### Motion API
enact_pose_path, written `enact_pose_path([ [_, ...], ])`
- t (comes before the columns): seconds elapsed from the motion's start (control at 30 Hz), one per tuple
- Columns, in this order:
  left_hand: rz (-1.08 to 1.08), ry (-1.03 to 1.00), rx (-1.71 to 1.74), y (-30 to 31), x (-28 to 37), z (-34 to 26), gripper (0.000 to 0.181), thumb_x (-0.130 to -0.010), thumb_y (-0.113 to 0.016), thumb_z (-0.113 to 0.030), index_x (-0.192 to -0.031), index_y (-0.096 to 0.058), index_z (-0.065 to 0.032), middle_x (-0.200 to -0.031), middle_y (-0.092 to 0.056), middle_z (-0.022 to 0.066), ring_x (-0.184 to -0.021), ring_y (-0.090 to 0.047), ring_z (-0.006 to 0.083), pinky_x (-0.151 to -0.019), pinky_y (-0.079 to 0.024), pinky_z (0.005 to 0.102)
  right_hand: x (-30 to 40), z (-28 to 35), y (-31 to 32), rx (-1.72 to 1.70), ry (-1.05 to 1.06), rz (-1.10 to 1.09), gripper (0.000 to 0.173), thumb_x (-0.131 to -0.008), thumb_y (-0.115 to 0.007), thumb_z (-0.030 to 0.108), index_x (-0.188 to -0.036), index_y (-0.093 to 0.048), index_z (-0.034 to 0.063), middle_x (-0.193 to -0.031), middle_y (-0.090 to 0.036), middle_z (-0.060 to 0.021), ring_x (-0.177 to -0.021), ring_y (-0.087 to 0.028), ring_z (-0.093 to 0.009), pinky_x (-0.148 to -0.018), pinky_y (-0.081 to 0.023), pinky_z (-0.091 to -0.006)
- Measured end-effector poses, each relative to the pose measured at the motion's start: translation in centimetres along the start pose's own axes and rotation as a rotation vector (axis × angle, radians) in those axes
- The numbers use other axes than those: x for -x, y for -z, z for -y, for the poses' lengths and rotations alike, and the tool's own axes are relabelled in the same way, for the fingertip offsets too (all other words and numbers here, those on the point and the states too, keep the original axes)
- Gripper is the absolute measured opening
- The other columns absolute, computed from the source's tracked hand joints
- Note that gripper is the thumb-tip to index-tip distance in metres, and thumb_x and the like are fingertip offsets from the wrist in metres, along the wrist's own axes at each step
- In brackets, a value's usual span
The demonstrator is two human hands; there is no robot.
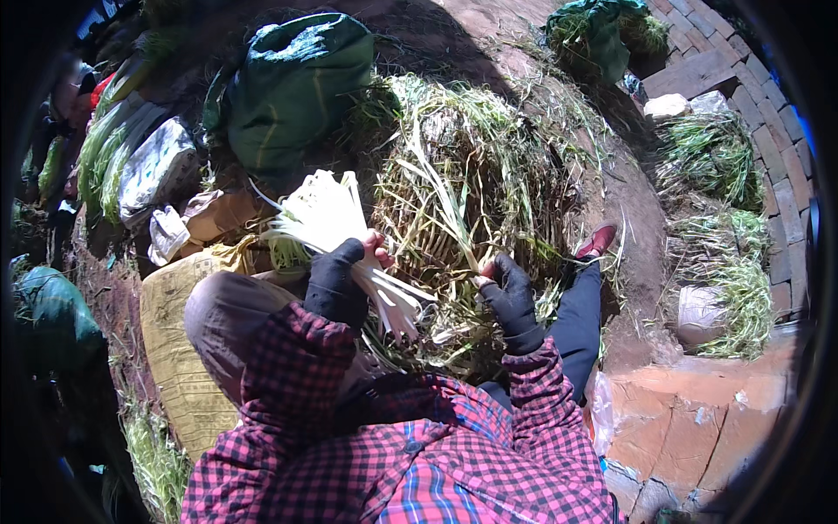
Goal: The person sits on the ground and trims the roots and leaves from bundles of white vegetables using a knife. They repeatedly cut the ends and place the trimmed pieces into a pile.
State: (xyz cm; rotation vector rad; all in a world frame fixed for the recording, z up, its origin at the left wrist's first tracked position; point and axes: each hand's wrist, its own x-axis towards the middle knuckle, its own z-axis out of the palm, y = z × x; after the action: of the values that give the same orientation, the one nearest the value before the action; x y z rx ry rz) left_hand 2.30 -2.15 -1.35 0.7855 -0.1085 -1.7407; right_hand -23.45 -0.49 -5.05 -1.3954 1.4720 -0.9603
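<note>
My left hand (344, 275), in a dark fingerless glove, is closed around a bundle of pale leafy stalks (327, 209). The bundle fans out to the upper left, and its whitish ends hang towards the lower right. My right hand (507, 295), gloved the same way, pinches the lower end of a single long-leaved stalk (447, 200) between thumb and fingers. That stalk slants up and left over a large heap of uncleaned stalks with dry outer leaves (484, 164). Below and between my hands lie loose stripped leaves (452, 327).
A green woven sack (288, 98) stands behind on the left. A yellow woven sack (183, 340) lies by my left leg. Wrapped and loose stalks (114, 150) are at the far left. More bundles (710, 157) lie right, near a brick edge (782, 196). My shoe (597, 240) touches the heap's side.
</note>
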Motion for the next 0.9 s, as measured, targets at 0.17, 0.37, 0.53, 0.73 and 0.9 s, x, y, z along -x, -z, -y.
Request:
enact_pose_path([
  [0.17,-0.017,0.038,-0.125,-0.7,-0.9,2.1,0.014,-0.071,-0.056,-0.003,-0.083,-0.053,0.0041,-0.069,-0.055,0.0096,-0.056,-0.052,0.0178,-0.054,-0.046,0.0314,2.7,-0.4,-0.5,-0.094,0.0,0.211,0.019,-0.071,-0.057,0.002,-0.089,-0.056,0.0001,-0.078,-0.054,-0.0027,-0.072,-0.05,-0.009,-0.067,-0.043,-0.0236],
  [0.37,-0.056,-0.137,-0.332,0.5,-1.8,3.0,0.024,-0.062,-0.068,0.002,-0.081,-0.054,0.0016,-0.063,-0.055,0.0088,-0.048,-0.052,0.0191,-0.045,-0.044,0.03,4.8,3.1,-2.1,0.085,0.138,0.092,0.014,-0.069,-0.056,-0.001,-0.083,-0.058,0.0002,-0.075,-0.055,-0.0063,-0.068,-0.055,-0.013,-0.062,-0.045,-0.0246],
  [0.53,0.0,-0.127,-0.579,1.5,-2.6,3.7,0.033,-0.057,-0.073,-0.004,-0.085,-0.055,-0.0009,-0.071,-0.057,0.0083,-0.06,-0.056,0.0197,-0.05,-0.047,0.0311,5.3,3.4,-2.9,0.162,0.234,0.116,0.02,-0.064,-0.058,0.0,-0.084,-0.058,0.0004,-0.075,-0.055,-0.0096,-0.071,-0.057,-0.02,-0.065,-0.045,-0.0277],
  [0.73,0.177,-0.085,-0.518,2.4,-2.7,4.2,0.042,-0.055,-0.069,0.001,-0.094,-0.053,0.0021,-0.077,-0.06,0.0101,-0.065,-0.06,0.0212,-0.054,-0.05,0.0313,4.4,5.9,-3.5,0.331,0.202,0.142,0.034,-0.063,-0.059,0.005,-0.097,-0.056,0.0021,-0.081,-0.057,-0.0139,-0.074,-0.058,-0.028,-0.068,-0.046,-0.0331],
  [0.9,0.125,-0.026,-0.508,-0.7,-0.7,3.2,0.035,-0.059,-0.064,0.005,-0.092,-0.051,0.0039,-0.068,-0.059,0.0112,-0.059,-0.06,0.0212,-0.051,-0.049,0.0315,3.5,3.2,-3.6,0.404,0.412,0.017,0.033,-0.063,-0.061,0.009,-0.095,-0.057,0.003,-0.088,-0.059,-0.0155,-0.082,-0.058,-0.031,-0.073,-0.046,-0.0355],
])
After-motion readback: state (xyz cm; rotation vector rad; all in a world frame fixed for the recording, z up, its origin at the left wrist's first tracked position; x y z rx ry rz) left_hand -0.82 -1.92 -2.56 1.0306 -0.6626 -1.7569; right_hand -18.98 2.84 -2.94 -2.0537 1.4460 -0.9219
